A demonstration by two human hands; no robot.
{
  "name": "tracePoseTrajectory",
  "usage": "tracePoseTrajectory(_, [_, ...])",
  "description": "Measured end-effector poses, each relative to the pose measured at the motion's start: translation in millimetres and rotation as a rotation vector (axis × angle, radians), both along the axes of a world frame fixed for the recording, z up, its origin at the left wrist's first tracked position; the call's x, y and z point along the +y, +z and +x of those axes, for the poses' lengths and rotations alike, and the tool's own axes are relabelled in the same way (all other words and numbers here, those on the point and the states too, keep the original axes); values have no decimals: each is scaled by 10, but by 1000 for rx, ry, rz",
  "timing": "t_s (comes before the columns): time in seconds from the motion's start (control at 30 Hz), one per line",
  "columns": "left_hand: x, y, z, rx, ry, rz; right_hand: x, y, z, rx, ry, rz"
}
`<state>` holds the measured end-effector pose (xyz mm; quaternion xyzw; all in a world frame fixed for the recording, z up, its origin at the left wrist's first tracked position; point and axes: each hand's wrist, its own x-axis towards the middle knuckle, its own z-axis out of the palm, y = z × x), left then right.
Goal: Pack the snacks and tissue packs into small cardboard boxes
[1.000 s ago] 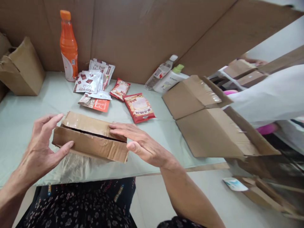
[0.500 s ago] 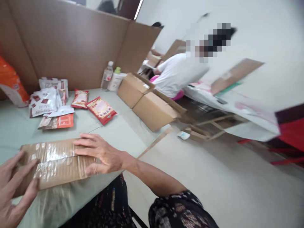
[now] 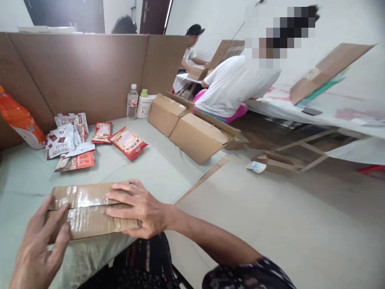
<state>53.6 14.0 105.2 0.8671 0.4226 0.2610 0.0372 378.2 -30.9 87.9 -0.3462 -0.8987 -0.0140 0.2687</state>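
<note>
Flat brown cardboard box [image 3: 87,210], glossy with tape, now lies shut under our hands: a second ago its flaps gaped. Our right hand [image 3: 141,208] presses flat, fingers spread on its top; our left hand [image 3: 39,249] rests open-fingered against its near-left corner.

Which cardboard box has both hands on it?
The flat taped box at the near table edge; left hand and right hand press it. The larger box lies untouched.

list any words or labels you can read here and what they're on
"Super Meal" - on the white sachets, readable on two of them.
Red snack packets: print too blurred to read.
Orange bottle, clear bottle and white bottle: labels too small to read.
Small taped box: no print visible.
</note>
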Motion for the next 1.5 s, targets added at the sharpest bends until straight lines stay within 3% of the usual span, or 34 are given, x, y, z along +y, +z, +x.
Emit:
tracePoseTrajectory(0.17, [-49, -11, 671, -110, -116, -112, -632, -68, 649, 78, -305, 60])
tracePoseTrajectory(0.3, [175, -325, 1011, -100, -193, -194, -952, -203, 1212, 33, -764, 136])
tracePoseTrajectory(0.4, [352, -724, 1129, 7, -210, -154, -840, -307, 1563, 22, -1066, 155])
tracePoseTrajectory(0.5, [406, -1091, 1174, 96, -225, -73, -410, -304, 1785, 34, -1213, 95])
tracePoseTrajectory(0.6, [359, -1296, 1184, 123, -218, -16, 203, -187, 1874, 17, -1256, -28])
tracePoseTrajectory(0.77, [306, -1358, 1177, 127, -201, 120, 1187, 3, 1966, 43, -1277, -143])
tracePoseTrajectory(0.93, [325, -1369, 1176, 125, -218, 159, 1712, 53, 2166, 85, -1231, -132])
tracePoseTrajectory(1.13, [307, -1281, 1206, 204, -222, 108, 1651, 76, 2286, 91, -1182, -61])
tracePoseTrajectory(1.2, [236, -1216, 1233, 254, -236, 9, 1508, -39, 2217, 153, -1245, 3])
tracePoseTrajectory(1.3, [115, -1144, 1284, 263, -215, -139, 1260, -378, 2080, 365, -1266, 145])
tracePoseTrajectory(1.4, [45, -1122, 1318, 240, -192, -232, 1120, -774, 1932, 447, -1004, 26])
tracePoseTrajectory(1.5, [11, -1125, 1319, 232, -188, -274, 1212, -1082, 1675, 527, -918, -205])
